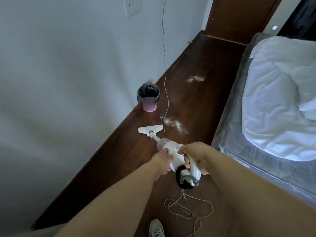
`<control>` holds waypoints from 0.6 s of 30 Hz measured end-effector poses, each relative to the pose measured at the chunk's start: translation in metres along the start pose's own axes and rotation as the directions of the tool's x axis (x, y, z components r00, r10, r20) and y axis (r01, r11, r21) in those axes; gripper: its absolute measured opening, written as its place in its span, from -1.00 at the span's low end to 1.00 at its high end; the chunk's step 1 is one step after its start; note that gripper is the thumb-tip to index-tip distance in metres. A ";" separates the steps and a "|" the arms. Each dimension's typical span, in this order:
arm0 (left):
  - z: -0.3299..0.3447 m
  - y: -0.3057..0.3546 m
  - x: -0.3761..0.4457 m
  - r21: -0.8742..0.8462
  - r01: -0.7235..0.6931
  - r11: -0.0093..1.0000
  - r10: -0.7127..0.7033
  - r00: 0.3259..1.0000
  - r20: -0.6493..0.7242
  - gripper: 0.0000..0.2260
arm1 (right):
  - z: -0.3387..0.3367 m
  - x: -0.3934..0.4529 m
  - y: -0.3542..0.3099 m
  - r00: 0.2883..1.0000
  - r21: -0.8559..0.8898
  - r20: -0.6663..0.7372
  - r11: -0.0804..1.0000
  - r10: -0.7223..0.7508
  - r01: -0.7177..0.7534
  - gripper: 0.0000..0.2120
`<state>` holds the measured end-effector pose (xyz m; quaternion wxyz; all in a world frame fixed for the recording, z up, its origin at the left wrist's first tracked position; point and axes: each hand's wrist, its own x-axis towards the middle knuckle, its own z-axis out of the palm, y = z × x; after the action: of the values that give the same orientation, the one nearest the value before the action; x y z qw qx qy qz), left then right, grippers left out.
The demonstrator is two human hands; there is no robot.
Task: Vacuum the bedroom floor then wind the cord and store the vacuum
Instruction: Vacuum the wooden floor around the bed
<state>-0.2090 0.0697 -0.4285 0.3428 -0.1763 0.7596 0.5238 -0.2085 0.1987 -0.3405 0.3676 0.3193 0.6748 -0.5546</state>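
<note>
Vacuum: standing tilted on the dark wood floor, its floor head lying flat near the wall.
Right hand: fingers wrapping the rear handle.
Left hand: fingers curling against the body's side.
Cord: hanging down the wall, passing just beside the floor head; slack loops lying behind the vacuum.
Lint: lying just right of the floor head; more farther ahead.
Open lane: running between wall and bed.
Bin: standing against the wall's base.
</note>
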 end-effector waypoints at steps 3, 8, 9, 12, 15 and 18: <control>-0.012 0.002 0.001 0.016 -0.028 0.999 0.028 1.000 0.011 -0.56 | 0.011 0.004 -0.006 1.000 0.019 -0.003 1.000 -0.007 0.007 -0.88; -0.020 -0.007 -0.009 0.017 -0.019 1.000 0.018 1.000 0.009 -0.56 | 0.026 -0.001 0.000 1.000 0.027 -0.011 1.000 -0.010 0.011 -0.84; -0.019 -0.011 -0.010 0.016 -0.017 1.000 0.017 1.000 0.006 -0.57 | 0.027 -0.002 0.003 1.000 0.028 -0.010 1.000 -0.006 0.006 -0.83; -0.013 -0.020 -0.024 0.007 -0.016 1.000 0.016 1.000 -0.004 -0.57 | 0.029 -0.014 0.017 1.000 0.016 -0.004 1.000 -0.007 0.007 -0.86; -0.006 -0.031 -0.041 -0.004 -0.004 1.000 0.004 1.000 -0.006 -0.57 | 0.030 -0.029 0.032 1.000 0.001 0.004 1.000 -0.011 0.011 -0.92; 0.004 -0.046 -0.062 0.000 -0.012 1.000 0.012 1.000 -0.011 -0.58 | 0.031 -0.043 0.050 1.000 -0.008 0.023 1.000 -0.001 0.001 -0.94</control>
<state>-0.1356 0.0497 -0.4168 0.3355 -0.1746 0.7624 0.5250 -0.1399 0.1763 -0.3330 0.3762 0.3112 0.6728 -0.5558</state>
